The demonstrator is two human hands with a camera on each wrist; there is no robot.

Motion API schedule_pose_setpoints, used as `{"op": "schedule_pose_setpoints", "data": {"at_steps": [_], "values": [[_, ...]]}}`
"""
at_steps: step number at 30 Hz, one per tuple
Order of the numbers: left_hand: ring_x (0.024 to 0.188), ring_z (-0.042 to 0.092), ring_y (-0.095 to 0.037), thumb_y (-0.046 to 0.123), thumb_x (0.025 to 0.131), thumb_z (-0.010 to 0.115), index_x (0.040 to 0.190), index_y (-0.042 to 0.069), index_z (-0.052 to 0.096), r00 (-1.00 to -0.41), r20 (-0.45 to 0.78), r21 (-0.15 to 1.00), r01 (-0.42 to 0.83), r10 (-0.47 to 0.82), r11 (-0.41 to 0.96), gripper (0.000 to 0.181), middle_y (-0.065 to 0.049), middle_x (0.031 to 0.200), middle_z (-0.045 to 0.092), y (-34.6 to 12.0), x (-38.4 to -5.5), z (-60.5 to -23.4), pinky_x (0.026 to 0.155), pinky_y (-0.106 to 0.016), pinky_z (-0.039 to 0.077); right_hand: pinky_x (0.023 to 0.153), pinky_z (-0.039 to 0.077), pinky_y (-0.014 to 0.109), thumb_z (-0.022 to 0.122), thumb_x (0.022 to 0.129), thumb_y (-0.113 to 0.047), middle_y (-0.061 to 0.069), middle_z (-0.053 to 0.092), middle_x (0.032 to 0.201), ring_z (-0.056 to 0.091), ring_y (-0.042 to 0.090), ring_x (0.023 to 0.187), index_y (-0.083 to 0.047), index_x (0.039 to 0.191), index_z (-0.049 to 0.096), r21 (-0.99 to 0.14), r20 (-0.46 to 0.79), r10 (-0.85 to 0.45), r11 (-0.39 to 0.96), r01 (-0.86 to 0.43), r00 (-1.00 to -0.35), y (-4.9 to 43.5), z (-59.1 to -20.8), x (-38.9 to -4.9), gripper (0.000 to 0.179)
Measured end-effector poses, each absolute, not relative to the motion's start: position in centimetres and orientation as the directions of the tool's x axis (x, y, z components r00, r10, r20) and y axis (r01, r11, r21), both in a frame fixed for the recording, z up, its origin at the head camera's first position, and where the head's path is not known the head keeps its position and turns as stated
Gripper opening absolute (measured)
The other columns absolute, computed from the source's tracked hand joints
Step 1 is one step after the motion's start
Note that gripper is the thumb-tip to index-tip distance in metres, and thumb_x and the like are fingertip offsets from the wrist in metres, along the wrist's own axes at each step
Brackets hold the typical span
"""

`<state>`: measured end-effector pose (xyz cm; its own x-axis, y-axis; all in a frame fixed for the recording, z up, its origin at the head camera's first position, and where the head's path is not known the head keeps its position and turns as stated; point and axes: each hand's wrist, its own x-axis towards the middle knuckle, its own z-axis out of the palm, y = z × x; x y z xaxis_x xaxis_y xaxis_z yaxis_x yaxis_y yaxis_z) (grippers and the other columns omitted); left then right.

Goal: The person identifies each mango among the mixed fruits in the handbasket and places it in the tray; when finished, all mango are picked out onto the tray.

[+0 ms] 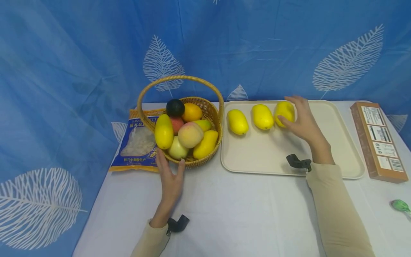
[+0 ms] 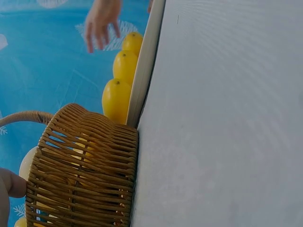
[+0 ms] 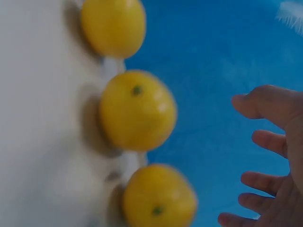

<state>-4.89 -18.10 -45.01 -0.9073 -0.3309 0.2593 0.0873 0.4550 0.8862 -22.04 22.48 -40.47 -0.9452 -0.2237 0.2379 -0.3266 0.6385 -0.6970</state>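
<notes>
Three yellow lemons, the left one (image 1: 238, 122), the middle one (image 1: 262, 116) and the right one (image 1: 285, 111), lie in a row on a cream tray (image 1: 257, 157). My right hand (image 1: 302, 121) hovers over the right lemon with fingers spread; in the right wrist view a gap separates the fingers from the lemons. A wicker basket (image 2: 85, 175) with an arched handle holds a peach (image 1: 191, 135), an orange (image 1: 192, 112), a mango (image 1: 206, 144), a dark green fruit (image 1: 175, 107) and several others. My left hand (image 1: 170, 182) touches the basket's near rim with extended fingers.
A blue and clear food bag (image 1: 135, 146) lies partly under the basket's left side. To the tray's right stands a long brown box (image 1: 379, 142). A small green wrapped item (image 1: 400, 205) lies near the table's right edge. A blue curtain (image 1: 257, 46) hangs behind.
</notes>
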Motion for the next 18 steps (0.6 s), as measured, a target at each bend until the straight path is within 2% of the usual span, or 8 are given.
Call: {"op": "schedule_pose_setpoints", "data": {"at_steps": [7, 12, 15, 18], "values": [[0.151, 0.003, -0.032, 0.018, 0.096, 0.060, 0.157, 0.005, 0.001, -0.910, 0.245, 0.889, 0.073, -0.335, 0.452, 0.086, -0.019, 0.163, 0.001, -18.1, -4.9, -44.8, 0.122, -0.055, 0.008, 0.111, 0.024, 0.068, 0.069, 0.088, -0.009, 0.020, 0.025, 0.157, 0.023, 0.043, 0.144, -0.007, 0.146, 0.042, -0.692, 0.320, -0.270, 0.588, -0.419, -0.908, 20.5, -37.4, -20.6, 0.064], [0.151, 0.003, -0.032, 0.019, 0.096, 0.060, 0.157, 0.004, 0.001, -0.911, 0.242, 0.891, 0.072, -0.333, 0.449, 0.086, -0.019, 0.163, 0.001, -18.1, -4.9, -44.8, 0.122, -0.055, 0.007, 0.110, 0.025, 0.068, 0.072, 0.086, -0.010, 0.017, 0.026, 0.158, 0.026, 0.042, 0.144, -0.010, 0.146, 0.043, -0.667, 0.356, -0.305, 0.579, -0.469, -0.883, 19.1, -36.0, -19.5, 0.066], [0.151, 0.002, -0.032, 0.019, 0.096, 0.060, 0.157, 0.004, 0.001, -0.911, 0.245, 0.890, 0.076, -0.331, 0.450, 0.086, -0.020, 0.163, 0.001, -18.2, -5.0, -44.9, 0.122, -0.055, 0.007, 0.111, 0.028, 0.065, 0.076, 0.081, -0.003, 0.016, 0.032, 0.155, 0.029, 0.038, 0.143, -0.010, 0.144, 0.046, -0.634, 0.449, -0.343, 0.529, -0.565, -0.825, 17.8, -35.3, -18.8, 0.070], [0.151, 0.002, -0.033, 0.018, 0.096, 0.061, 0.157, 0.004, 0.001, -0.910, 0.250, 0.889, 0.082, -0.330, 0.450, 0.087, -0.020, 0.163, 0.000, -18.2, -5.0, -45.0, 0.122, -0.055, 0.007, 0.114, 0.031, 0.057, 0.079, 0.075, 0.003, 0.017, 0.040, 0.150, 0.035, 0.036, 0.140, -0.007, 0.140, 0.050, -0.581, 0.560, -0.387, 0.447, -0.680, -0.733, 16.2, -34.7, -18.1, 0.072]]}}
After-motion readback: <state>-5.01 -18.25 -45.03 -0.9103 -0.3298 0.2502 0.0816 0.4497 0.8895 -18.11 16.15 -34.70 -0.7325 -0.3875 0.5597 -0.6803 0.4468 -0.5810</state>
